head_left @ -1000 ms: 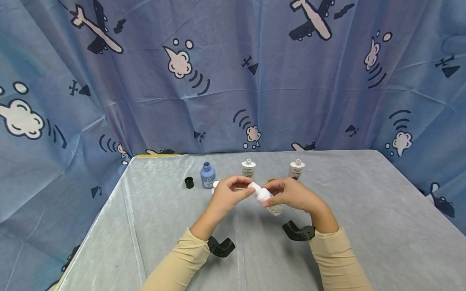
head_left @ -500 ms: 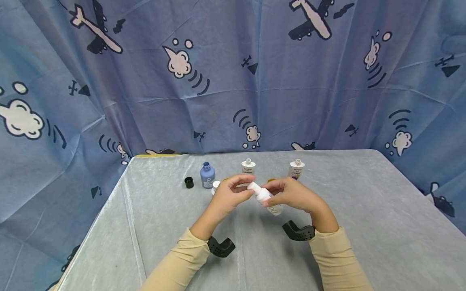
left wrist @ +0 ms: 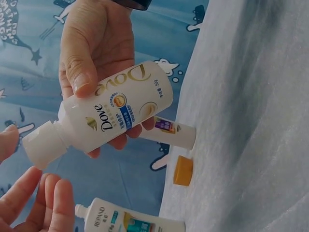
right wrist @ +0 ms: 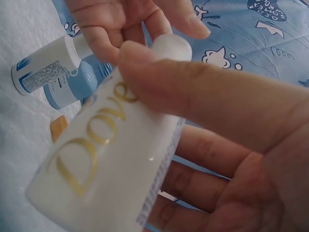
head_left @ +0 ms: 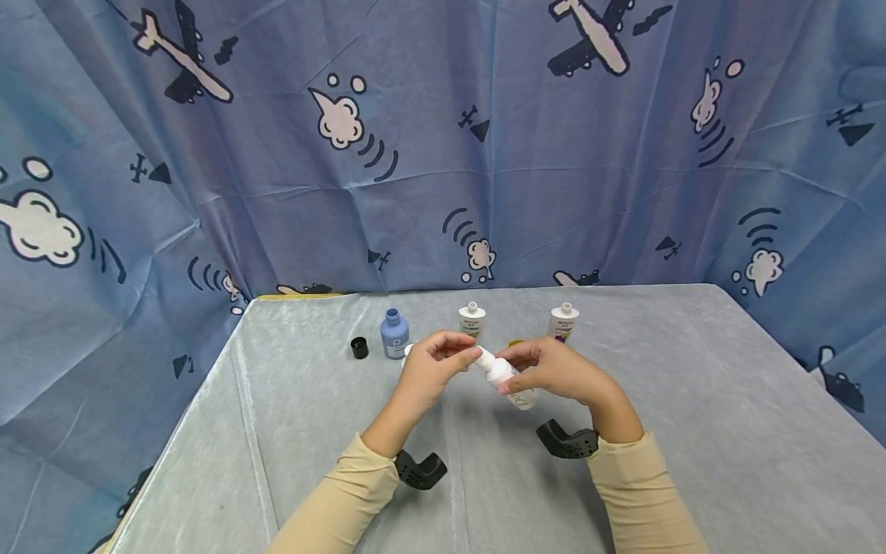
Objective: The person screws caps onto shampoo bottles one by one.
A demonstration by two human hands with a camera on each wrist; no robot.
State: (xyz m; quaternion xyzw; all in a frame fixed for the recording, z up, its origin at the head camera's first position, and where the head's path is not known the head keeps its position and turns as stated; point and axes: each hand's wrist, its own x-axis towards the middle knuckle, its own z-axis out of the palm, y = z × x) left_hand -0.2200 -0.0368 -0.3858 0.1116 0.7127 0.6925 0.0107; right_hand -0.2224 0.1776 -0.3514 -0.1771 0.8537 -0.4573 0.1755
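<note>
Head view, left edge: The table [head_left: 201, 462] slants away under grey cloth, a wide stretch of it lying between this side and the left sleeve [head_left: 346, 492].
Black cap [head_left: 359, 348]: Sits well inside that edge, leftmost of the items.
Blue bottle [head_left: 395, 335]: Stands uncapped near the black cap, set in from the back edge.
White-capped bottle [right wrist: 46, 65]: Stands near the blue one, largely screened in the head view.
Left hand [head_left: 434, 368]: Loosened around the white cap [left wrist: 44, 145] of a Dove bottle [head_left: 500, 372], thumb slightly apart, a fingertip against the cap.
REPAND bottle [left wrist: 133, 215]: Upright beyond the hands, narrow neck showing.
Dove bottle: Raised off the cloth and tilted between the two hands, cap end toward the left.
Yellow cap [left wrist: 183, 170]: Rests on the cloth, mostly hidden in the head view.
Right hand [head_left: 554, 369]: Grasps the Dove bottle around its body.
Second white bottle [head_left: 564, 321]: Stands uncapped beyond the right hand.
Right edge: Broad cloth spans from the right sleeve [head_left: 644, 500] to the slanting side; a plane-print curtain [head_left: 484, 169] hangs behind the back edge.
</note>
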